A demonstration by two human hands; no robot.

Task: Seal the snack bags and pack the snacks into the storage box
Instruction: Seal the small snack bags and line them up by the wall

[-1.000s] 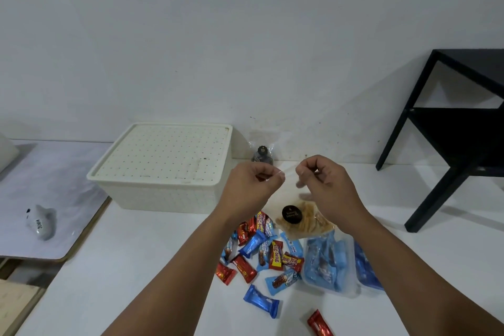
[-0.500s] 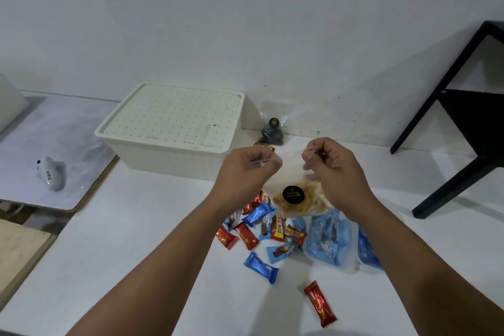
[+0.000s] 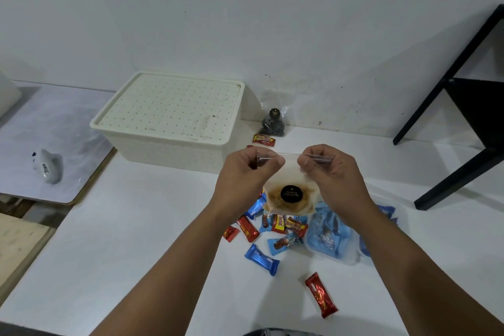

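I hold a clear zip bag of brown snacks (image 3: 289,200) with a round black label up above the table. My left hand (image 3: 245,174) pinches the left end of its zip strip and my right hand (image 3: 327,174) pinches the right end. Below it lie several loose red and blue wrapped snacks (image 3: 261,259) and a clear bag of blue snacks (image 3: 330,237). The cream storage box (image 3: 169,122) stands at the back left with its perforated lid on. Another small bag of dark snacks (image 3: 272,124) leans against the wall.
A red wrapped bar (image 3: 321,294) lies apart near the front. One red snack (image 3: 263,140) lies beside the box. A black metal frame (image 3: 463,117) stands at the right. A lower grey board with a small white object (image 3: 50,166) sits to the left.
The view has tilted down and closer. Both hands keep pinching the bag's top; the bag hangs slightly lower in front of me and the hands are spread a little wider.
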